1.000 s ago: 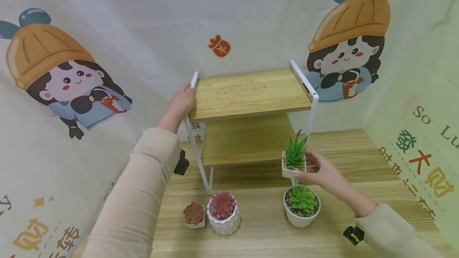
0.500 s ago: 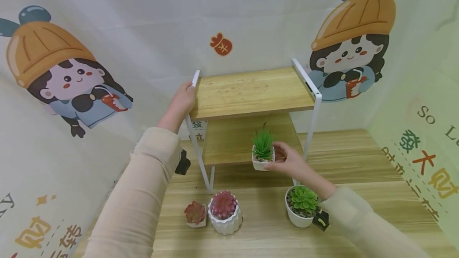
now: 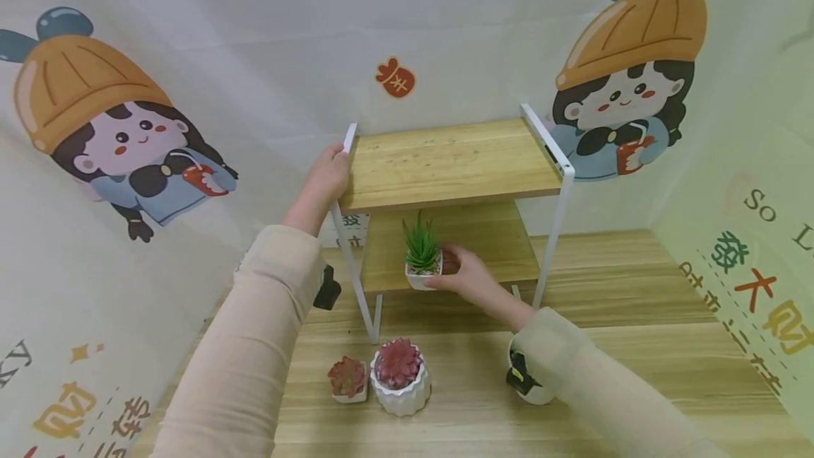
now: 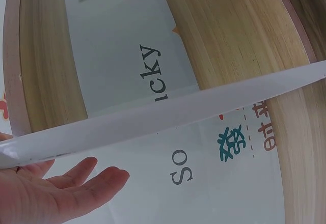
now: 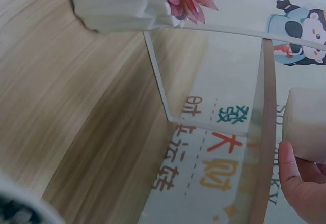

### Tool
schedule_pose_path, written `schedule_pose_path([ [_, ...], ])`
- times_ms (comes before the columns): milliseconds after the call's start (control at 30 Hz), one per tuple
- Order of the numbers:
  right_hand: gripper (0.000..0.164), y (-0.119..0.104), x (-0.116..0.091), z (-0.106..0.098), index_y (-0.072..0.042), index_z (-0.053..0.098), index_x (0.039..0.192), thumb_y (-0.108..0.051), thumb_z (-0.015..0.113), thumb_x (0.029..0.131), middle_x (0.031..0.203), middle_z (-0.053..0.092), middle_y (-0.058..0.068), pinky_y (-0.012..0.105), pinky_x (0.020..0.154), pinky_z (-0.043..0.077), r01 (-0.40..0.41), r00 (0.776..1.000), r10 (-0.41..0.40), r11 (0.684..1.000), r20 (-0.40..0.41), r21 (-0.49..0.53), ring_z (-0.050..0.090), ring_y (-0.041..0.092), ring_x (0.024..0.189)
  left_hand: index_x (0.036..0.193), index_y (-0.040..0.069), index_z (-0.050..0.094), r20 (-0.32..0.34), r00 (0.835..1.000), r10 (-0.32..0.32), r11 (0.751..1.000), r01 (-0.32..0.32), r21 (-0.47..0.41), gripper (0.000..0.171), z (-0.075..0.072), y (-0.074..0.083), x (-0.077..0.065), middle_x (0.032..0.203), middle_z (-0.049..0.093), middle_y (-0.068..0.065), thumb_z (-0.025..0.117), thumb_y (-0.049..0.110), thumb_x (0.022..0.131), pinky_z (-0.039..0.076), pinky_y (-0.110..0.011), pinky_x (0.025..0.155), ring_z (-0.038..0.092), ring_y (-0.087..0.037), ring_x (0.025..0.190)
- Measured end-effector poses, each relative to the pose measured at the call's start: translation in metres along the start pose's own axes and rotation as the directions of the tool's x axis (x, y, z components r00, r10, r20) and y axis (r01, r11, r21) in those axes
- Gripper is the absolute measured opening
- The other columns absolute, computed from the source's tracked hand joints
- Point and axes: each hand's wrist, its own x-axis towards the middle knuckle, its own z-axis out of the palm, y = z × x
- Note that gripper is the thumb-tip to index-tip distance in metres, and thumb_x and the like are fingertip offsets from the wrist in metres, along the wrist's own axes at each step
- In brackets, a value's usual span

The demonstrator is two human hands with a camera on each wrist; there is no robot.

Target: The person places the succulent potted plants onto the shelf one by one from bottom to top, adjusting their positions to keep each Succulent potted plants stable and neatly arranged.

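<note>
My right hand (image 3: 473, 280) pinches a small white square pot (image 5: 308, 124) holding a spiky green artificial succulent (image 3: 421, 246). It is held upright at the front of the lower board (image 3: 502, 260) of a two-tier wooden shelf, left of its middle. My left hand (image 3: 327, 177) grips the upper left side of the shelf's white metal frame (image 4: 153, 112). In the left wrist view the left fingers (image 4: 97, 188) reach past that bar, and green leaf tips show at the top. The shelf's upper board (image 3: 445, 161) carries nothing.
In front of the shelf stand a small red succulent (image 3: 347, 377) in a square pot and a dark red one (image 3: 399, 365) in a fluted white pot (image 3: 402, 401). A round white pot (image 3: 539, 394) is mostly hidden by the right sleeve (image 3: 572, 352). A printed cloth (image 3: 286, 55) hangs behind.
My right hand has carried the spiky succulent left, from beside the shelf's right leg to the lower board's front. The right forearm now covers the round pot. My left hand stays on the frame.
</note>
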Motion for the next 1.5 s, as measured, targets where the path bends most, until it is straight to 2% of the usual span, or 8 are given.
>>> schedule_pose_path([
  [200, 0.062, 0.002, 0.015, 0.017, -0.004, 0.038, 0.122, -0.017, 0.067, 0.069, 0.109, 0.05, 0.011, 0.029, 0.071, 0.045, 0.035, 0.999, -0.036, 0.999, 0.03, 0.036, 0.05, 0.021, 0.093, 0.134, 0.015, 0.014, 0.008, 1.0, 0.002, 1.0, -0.002, -0.003, 0.045, 0.0, -0.001, 0.0, 0.137, 0.017, -0.007, 0.018, 0.029, 0.091, 0.016, -0.042, 0.098, 0.017, -0.024, 0.123],
  [333, 0.061, -0.001, 0.02, 0.026, -0.004, 0.038, 0.122, -0.016, 0.066, 0.07, 0.111, 0.049, 0.012, 0.029, 0.071, 0.045, 0.008, 0.999, -0.01, 0.998, 0.034, 0.068, 0.05, 0.022, 0.095, 0.134, 0.016, 0.013, 0.013, 1.0, -0.001, 1.0, 0.002, -0.011, 0.046, 0.0, -0.001, 0.0, 0.138, 0.016, -0.006, 0.018, 0.03, 0.091, 0.015, -0.042, 0.099, 0.016, -0.024, 0.123],
  [667, 0.058, -0.029, 0.012, 0.032, -0.002, 0.032, 0.125, -0.008, 0.06, 0.075, 0.116, 0.044, 0.018, 0.031, 0.07, 0.046, -0.02, 0.997, 0.011, 0.994, 0.082, 0.109, 0.048, 0.029, 0.097, 0.134, 0.017, 0.014, 0.007, 1.0, -0.004, 1.0, 0.004, -0.01, 0.045, 0.0, 0.001, -0.001, 0.137, 0.019, -0.006, 0.018, 0.029, 0.091, 0.021, -0.042, 0.096, 0.023, -0.024, 0.12],
  [967, 0.061, 0.0, 0.029, 0.039, -0.007, 0.03, 0.127, -0.018, 0.061, 0.075, 0.114, 0.045, 0.013, 0.028, 0.069, 0.046, 0.006, 0.995, -0.013, 0.998, 0.096, 0.065, 0.048, 0.024, 0.098, 0.134, 0.017, 0.013, 0.015, 1.0, -0.004, 1.0, 0.005, -0.018, 0.045, 0.0, 0.0, 0.0, 0.136, 0.021, -0.007, 0.017, 0.029, 0.091, 0.023, -0.042, 0.094, 0.026, -0.024, 0.117],
  [1133, 0.062, -0.001, 0.029, 0.039, -0.008, 0.028, 0.128, -0.019, 0.059, 0.076, 0.116, 0.044, 0.013, 0.032, 0.072, 0.045, -0.005, 0.994, -0.001, 0.998, 0.106, 0.056, 0.047, 0.024, 0.1, 0.134, 0.016, 0.013, 0.01, 1.0, 0.002, 1.0, -0.002, -0.019, 0.045, 0.0, 0.0, 0.0, 0.136, 0.021, -0.007, 0.018, 0.029, 0.091, 0.023, -0.042, 0.095, 0.026, -0.024, 0.118],
  [1300, 0.064, -0.004, 0.028, 0.039, -0.006, 0.026, 0.129, -0.018, 0.059, 0.076, 0.116, 0.044, 0.014, 0.029, 0.073, 0.045, -0.008, 0.994, 0.003, 0.999, 0.112, 0.045, 0.046, 0.025, 0.101, 0.134, 0.016, 0.012, 0.013, 1.0, -0.001, 1.0, 0.001, -0.013, 0.045, 0.0, 0.0, -0.001, 0.136, 0.019, -0.008, 0.017, 0.028, 0.091, 0.022, -0.042, 0.095, 0.024, -0.025, 0.119],
  [1433, 0.073, -0.005, 0.025, 0.037, -0.005, 0.02, 0.131, -0.02, 0.063, 0.073, 0.121, 0.04, 0.015, 0.032, 0.079, 0.042, -0.01, 0.994, 0.006, 0.999, 0.109, 0.035, 0.042, 0.026, 0.105, 0.134, 0.016, 0.013, 0.012, 1.0, 0.001, 1.0, -0.001, -0.01, 0.045, 0.0, 0.001, -0.001, 0.137, 0.019, -0.007, 0.017, 0.029, 0.091, 0.021, -0.042, 0.096, 0.023, -0.025, 0.12],
  [1500, 0.08, -0.005, 0.023, 0.035, -0.007, 0.016, 0.132, -0.023, 0.065, 0.071, 0.126, 0.035, 0.013, 0.035, 0.083, 0.039, -0.026, 0.994, 0.022, 0.999, 0.108, 0.037, 0.038, 0.026, 0.11, 0.134, 0.017, 0.013, 0.014, 1.0, -0.004, 1.0, 0.004, -0.017, 0.045, 0.0, 0.0, -0.001, 0.135, 0.022, -0.008, 0.017, 0.029, 0.091, 0.024, -0.042, 0.094, 0.027, -0.025, 0.116],
])
